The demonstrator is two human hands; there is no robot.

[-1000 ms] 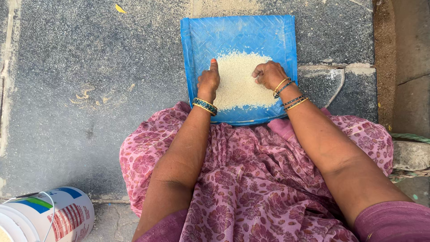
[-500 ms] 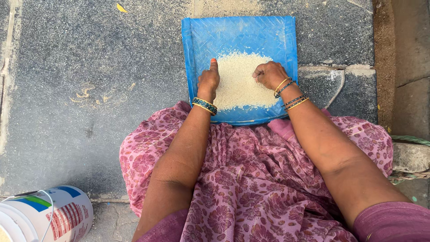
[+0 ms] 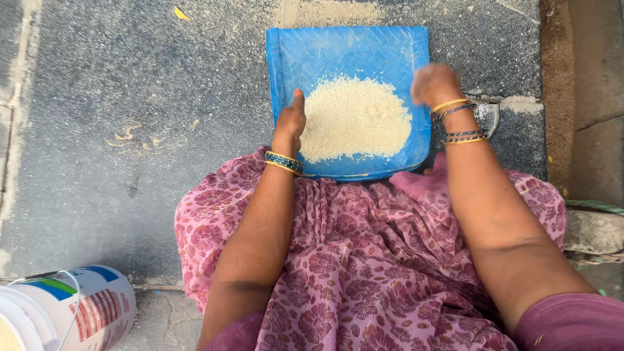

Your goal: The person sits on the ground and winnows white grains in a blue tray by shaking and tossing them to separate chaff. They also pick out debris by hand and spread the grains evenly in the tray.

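Blue woven plastic makes the tray (image 3: 351,55), a flat scoop shape with low raised walls on three sides, lying on the stone floor (image 3: 130,97) at 12 o'clock from the lap. It looks light and a bit flexible, so I judge it is best held at both side walls. In it lies a heap of grain (image 3: 354,117), pale, dry and loose, which would slide easily if the tray tilts. The left hand (image 3: 291,121) rests on the left wall, fingers pressed together, thumb up. The right hand (image 3: 434,83), at 1 o'clock, is blurred near the right wall; its fingers I cannot tell. A soft pink floral cloth (image 3: 364,260) covers the lap. A white bucket (image 3: 71,312) stands at 8 o'clock.
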